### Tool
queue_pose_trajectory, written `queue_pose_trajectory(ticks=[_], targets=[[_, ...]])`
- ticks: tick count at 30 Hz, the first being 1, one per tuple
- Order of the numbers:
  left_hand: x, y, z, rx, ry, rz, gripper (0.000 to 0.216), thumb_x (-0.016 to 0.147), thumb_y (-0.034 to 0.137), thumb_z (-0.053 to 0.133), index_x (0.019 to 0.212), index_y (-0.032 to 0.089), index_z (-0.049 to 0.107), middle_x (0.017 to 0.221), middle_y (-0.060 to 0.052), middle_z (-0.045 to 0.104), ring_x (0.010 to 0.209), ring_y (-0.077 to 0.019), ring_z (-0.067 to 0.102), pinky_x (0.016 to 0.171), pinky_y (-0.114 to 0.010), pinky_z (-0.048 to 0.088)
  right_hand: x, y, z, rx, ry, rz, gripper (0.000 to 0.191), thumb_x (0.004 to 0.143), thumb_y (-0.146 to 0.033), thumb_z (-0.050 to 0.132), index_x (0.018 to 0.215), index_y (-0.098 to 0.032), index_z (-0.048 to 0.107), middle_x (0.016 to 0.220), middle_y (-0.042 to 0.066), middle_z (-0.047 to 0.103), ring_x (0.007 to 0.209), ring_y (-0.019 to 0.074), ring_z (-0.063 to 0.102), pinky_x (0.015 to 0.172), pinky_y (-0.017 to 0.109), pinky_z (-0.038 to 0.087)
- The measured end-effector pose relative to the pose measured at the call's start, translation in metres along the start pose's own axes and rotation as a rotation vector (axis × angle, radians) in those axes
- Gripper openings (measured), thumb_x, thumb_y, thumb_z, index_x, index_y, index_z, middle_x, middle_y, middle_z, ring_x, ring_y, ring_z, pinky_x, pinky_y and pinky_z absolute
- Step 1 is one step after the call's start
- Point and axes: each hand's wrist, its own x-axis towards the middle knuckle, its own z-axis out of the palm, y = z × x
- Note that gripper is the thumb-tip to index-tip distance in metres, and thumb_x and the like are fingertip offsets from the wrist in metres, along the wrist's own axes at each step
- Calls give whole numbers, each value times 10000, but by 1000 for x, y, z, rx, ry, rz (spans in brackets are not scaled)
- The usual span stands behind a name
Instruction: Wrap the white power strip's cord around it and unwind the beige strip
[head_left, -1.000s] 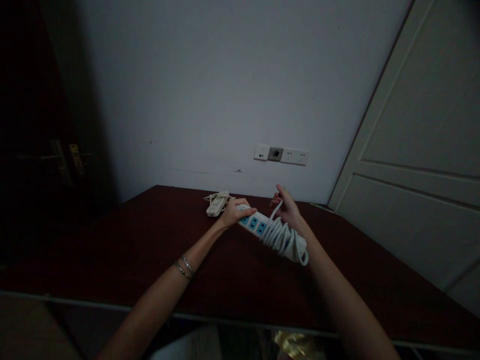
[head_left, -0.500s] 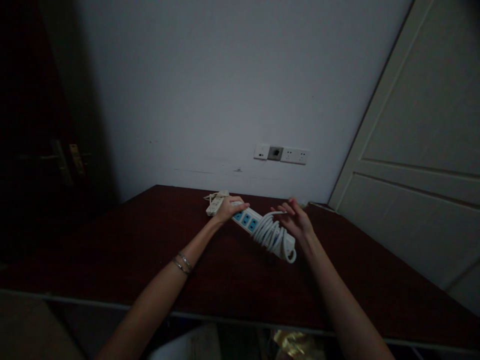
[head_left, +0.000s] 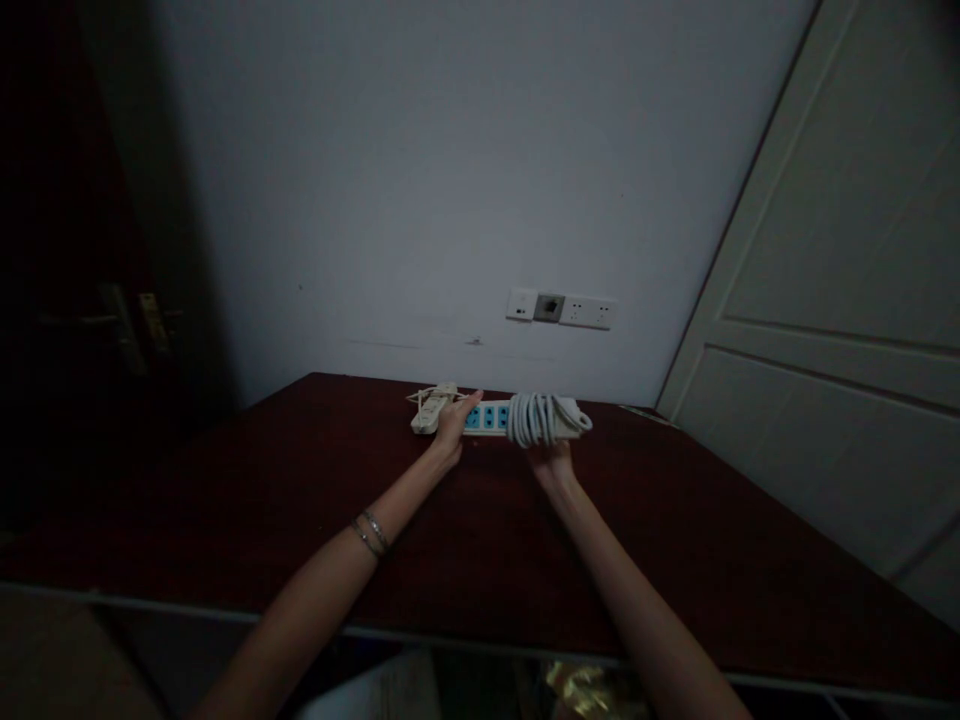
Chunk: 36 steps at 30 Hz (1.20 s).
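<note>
A white power strip [head_left: 491, 417] with blue sockets lies level near the far edge of the dark red table [head_left: 300, 500], its white cord [head_left: 534, 418] coiled round its right half. My left hand [head_left: 453, 427] grips the strip's left end. My right hand [head_left: 551, 461] holds the strip from below, under the coiled cord. A second, smaller white power strip [head_left: 429, 409] with its own cord lies on the table just left of my left hand.
A row of wall sockets [head_left: 562, 309] sits on the white wall above the table. A pale panelled door [head_left: 840, 300] stands at the right. A dark door with a metal handle [head_left: 120, 325] is at the left.
Both hands have carried the wound power strip away from me toward the wall and turned it from slanted to level. My right hand has shifted from the cord's end to under the strip.
</note>
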Motion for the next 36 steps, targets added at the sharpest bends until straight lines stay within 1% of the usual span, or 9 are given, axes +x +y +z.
queue_pose_trajectory(ticks=[3, 6, 10, 13, 16, 20, 25, 32, 36], targets=[[8, -10, -6, -48, 120, -101, 340, 710, 462, 618, 780, 129, 593, 537, -1, 583, 362, -103, 498, 328, -198, 369, -12, 18, 13, 26, 110, 2, 283, 689, -505, 537, 800, -254, 470, 700, -22, 575, 559, 119, 533, 490, 244, 436], [13, -17, -11, -100, 226, -180, 318, 758, 428, 576, 860, 127, 580, 567, -7, 599, 382, -102, 525, 353, -201, 417, -21, 27, 22, -17, 157, -14, 322, 679, -502, 583, 818, -236, 468, 696, -25, 553, 488, 89, 479, 436, 210, 398], [13, -23, -13, -136, 310, -215, 304, 771, 419, 580, 872, 132, 570, 593, -5, 603, 404, -100, 540, 371, -203, 448, -27, 27, 27, -139, 117, -116, 377, 627, -463, 667, 851, -210, 499, 787, -4, 564, 536, 91, 467, 424, 194, 377], [9, -27, -11, -128, 340, -224, 305, 774, 427, 583, 843, 130, 566, 596, -6, 602, 407, -104, 547, 389, -222, 475, -29, 26, 24, -251, 57, -205, 363, 612, -423, 700, 842, -196, 534, 773, -4, 559, 621, 116, 490, 510, 207, 410], [3, -29, -8, -85, 341, -224, 320, 773, 437, 584, 789, 118, 571, 567, -16, 597, 377, -112, 538, 376, -235, 475, -28, 26, 18, -373, 46, -309, 291, 649, -397, 685, 800, -188, 551, 739, -9, 532, 680, 128, 486, 647, 234, 418], [-5, -30, -2, -17, 292, -202, 379, 775, 483, 561, 728, 107, 586, 562, -49, 611, 386, -137, 561, 370, -244, 476, -20, 23, 7, -496, 97, -450, 263, 669, -377, 673, 808, -179, 567, 869, 36, 510, 809, 157, 484, 769, 271, 396], [-10, -35, 2, 61, 269, -157, 407, 785, 500, 530, 676, 109, 560, 523, -34, 579, 394, -136, 560, 401, -260, 499, -12, 19, -5, -709, 71, -718, 216, 758, -351, 597, 860, -164, 559, 859, 55, 538, 799, 169, 517, 741, 287, 416], [-8, -42, -1, 188, 281, 3, 401, 763, 516, 532, 647, 132, 531, 518, 8, 530, 408, -100, 503, 364, -198, 429, -8, 22, -15, -761, 53, -747, 248, 769, -348, 585, 909, -145, 608, 865, 84, 632, 783, 187, 586, 743, 310, 452], [-6, -41, -3, 213, 163, 26, 325, 742, 452, 590, 724, 127, 584, 614, -7, 583, 479, -100, 525, 376, -172, 408, -3, 24, -20, -762, 75, -742, 257, 762, -354, 585, 898, -141, 629, 854, 89, 653, 757, 187, 605, 721, 307, 470]])
